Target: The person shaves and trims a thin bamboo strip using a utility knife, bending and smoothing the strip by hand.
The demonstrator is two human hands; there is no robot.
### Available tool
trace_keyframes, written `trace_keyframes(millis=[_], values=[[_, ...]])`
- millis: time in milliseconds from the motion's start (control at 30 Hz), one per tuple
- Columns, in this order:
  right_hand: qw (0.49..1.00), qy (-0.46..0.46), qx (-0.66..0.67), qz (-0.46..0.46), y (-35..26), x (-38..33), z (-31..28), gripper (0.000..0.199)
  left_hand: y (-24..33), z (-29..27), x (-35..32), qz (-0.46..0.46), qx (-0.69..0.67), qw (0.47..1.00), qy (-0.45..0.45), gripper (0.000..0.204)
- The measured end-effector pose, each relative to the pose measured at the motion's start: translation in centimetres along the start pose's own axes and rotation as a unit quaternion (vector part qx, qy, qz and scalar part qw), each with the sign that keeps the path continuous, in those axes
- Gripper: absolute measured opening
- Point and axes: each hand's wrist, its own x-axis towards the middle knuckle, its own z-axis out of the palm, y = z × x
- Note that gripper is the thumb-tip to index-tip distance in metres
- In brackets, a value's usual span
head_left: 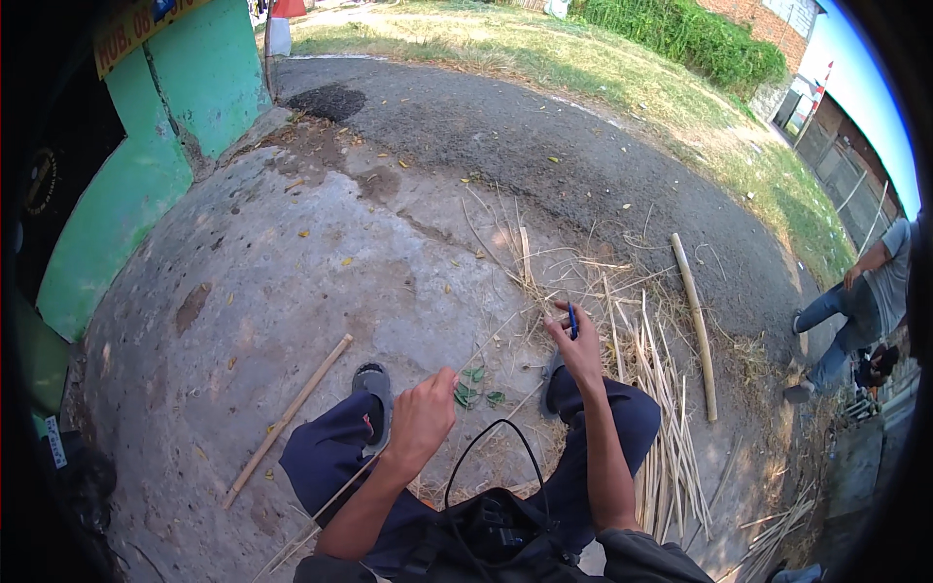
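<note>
My left hand point(421, 418) is closed in a fist around a thin bamboo strip point(505, 328) that runs up and to the right toward my other hand. My right hand point(577, 347) grips a small blue-handled knife point(571, 319) held upright at the strip's far end. Both hands hover above my knees in dark blue trousers, with my sandalled feet point(373, 381) on the concrete below. A few green leaves point(472, 392) lie between my feet.
A heap of split bamboo strips point(665, 418) lies to my right, with a thick bamboo pole point(696, 321) beyond. Another bamboo stick point(287, 418) rests on the concrete at left. A green wall point(146, 165) stands far left. A person point(855, 311) crouches at the right edge.
</note>
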Motion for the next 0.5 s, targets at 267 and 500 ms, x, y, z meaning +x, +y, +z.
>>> trace_keyframes(millis=[267, 500], values=[[0.975, -0.183, -0.061, -0.109, -4.4, -1.9, -0.3, 0.022, 0.1, -0.1, 1.4, 0.058, 0.083, 0.995, 0.027, 0.008], [0.969, -0.199, 0.142, 0.019, -3.2, -3.3, 0.6, 0.024, 1.7, -1.6, 4.8, 0.102, 0.128, 0.952, 0.257, 0.024]])
